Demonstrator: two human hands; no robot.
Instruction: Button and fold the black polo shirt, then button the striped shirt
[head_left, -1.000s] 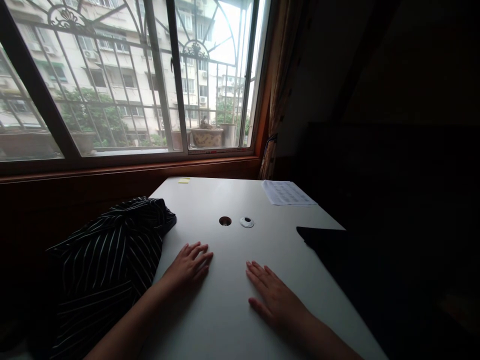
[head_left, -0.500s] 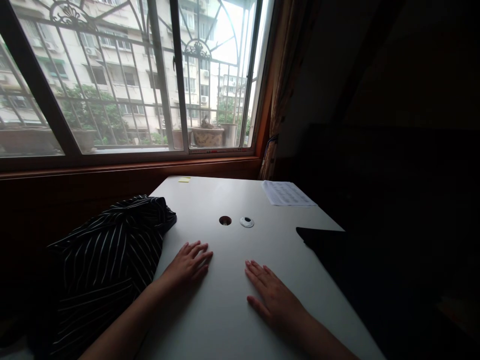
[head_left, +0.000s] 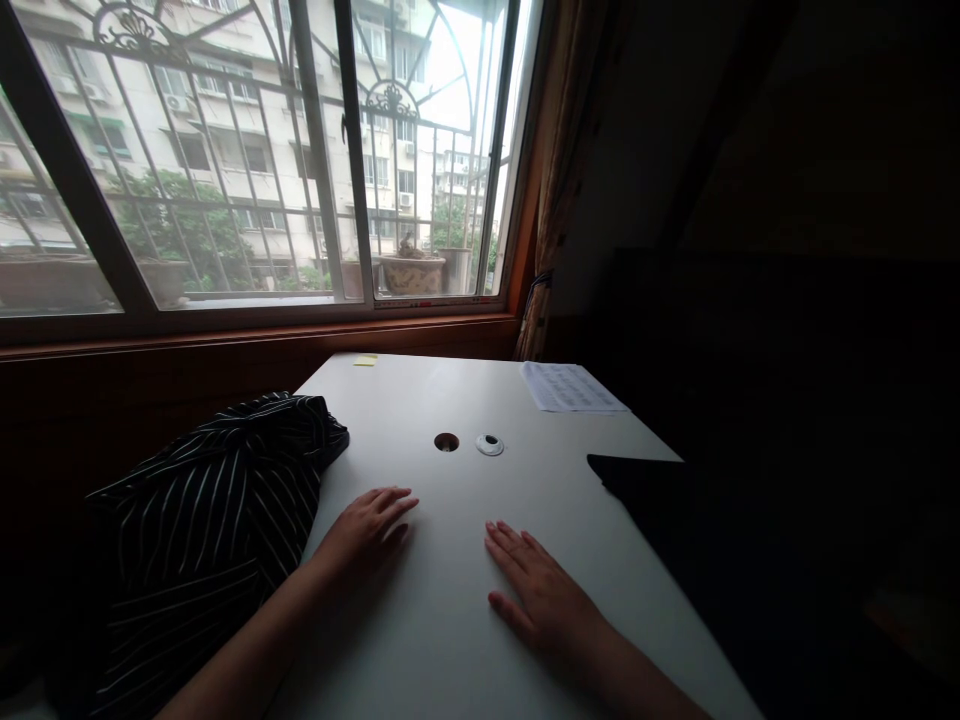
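Tabletop [head_left: 442, 600] is smooth white around a hole [head_left: 447, 442].

In front of you, a smooth white table [head_left: 442, 610] spreads out around the landmark, a round open hole [head_left: 446, 442] with a brownish inner wall. Just to the right of the hole from your viewpoint, and apart from it, you see a white round cover [head_left: 490, 449] lying flat, a dark opening in it.
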